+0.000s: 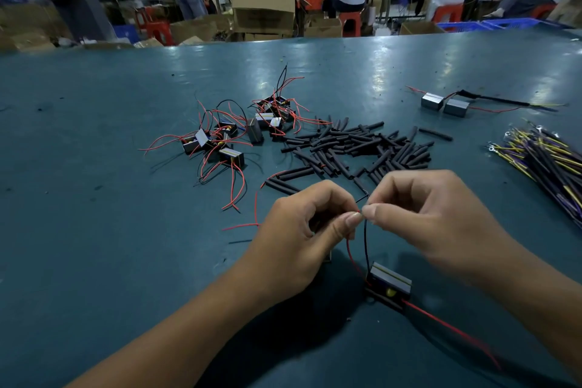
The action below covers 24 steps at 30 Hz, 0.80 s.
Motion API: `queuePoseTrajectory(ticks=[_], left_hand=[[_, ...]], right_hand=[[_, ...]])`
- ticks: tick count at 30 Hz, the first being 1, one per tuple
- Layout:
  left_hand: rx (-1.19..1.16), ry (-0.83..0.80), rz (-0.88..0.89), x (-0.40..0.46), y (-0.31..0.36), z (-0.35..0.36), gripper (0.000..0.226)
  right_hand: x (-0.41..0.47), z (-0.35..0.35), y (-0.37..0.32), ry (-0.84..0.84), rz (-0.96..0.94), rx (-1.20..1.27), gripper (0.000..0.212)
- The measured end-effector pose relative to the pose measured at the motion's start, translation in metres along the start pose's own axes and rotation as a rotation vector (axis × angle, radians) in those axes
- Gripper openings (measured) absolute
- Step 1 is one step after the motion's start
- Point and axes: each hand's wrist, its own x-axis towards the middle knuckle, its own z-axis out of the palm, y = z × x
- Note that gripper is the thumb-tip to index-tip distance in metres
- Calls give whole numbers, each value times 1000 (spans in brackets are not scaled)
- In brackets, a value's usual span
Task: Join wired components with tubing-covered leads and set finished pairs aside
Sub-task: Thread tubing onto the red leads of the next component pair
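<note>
The left hand (302, 230) and right hand (419, 217) meet thumb-tip to thumb-tip low over the teal table (94, 230). The left grip pinches the end of a red wire (352, 253); the right grip pinches the end of a black wire (366, 246). Where the two bared ends meet is hidden between the fingertips, so whether they are twisted together cannot be told. Both wires drop to a small black component (390, 283) with a grey, yellow-striped top, lying on the table just below the hands; a second red lead (450, 329) runs from it toward the lower right and blurs out. A corner of something peeks from under the left palm, too hidden to name.

Beyond the hands lies a loose heap of black tubing pieces (356, 148), and left of it a tangle of further wired components (226, 138) with red and black leads. Far right, partly cut off by the edge, is a bundle of yellow and purple leads (544, 164). At the far right of the table rests a finished pair (445, 104), two grey blocks side by side with a tubing-covered lead trailing right. Workers and cardboard boxes (264, 9) fill the blurred background.
</note>
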Motion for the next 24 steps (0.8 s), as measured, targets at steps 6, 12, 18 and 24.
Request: queuePoseTrajectory(ticks=[6,12,18,24], left_hand=[[-8,-4,-25,0,-1,-1,7],[-72,-58,-78,-2,-2,-3,8],[-67,-73,-73,-2,-2,-2,7],[-63,-73,-61,-2,-1,-1,7]], right_hand=[[1,-4,-3,-129,356,345,22],[3,-29,-2,-31,-620,-695,8],[6,-24,3,-48,-770,-820,14],[8,-24,6,-56,-766,-809,16]])
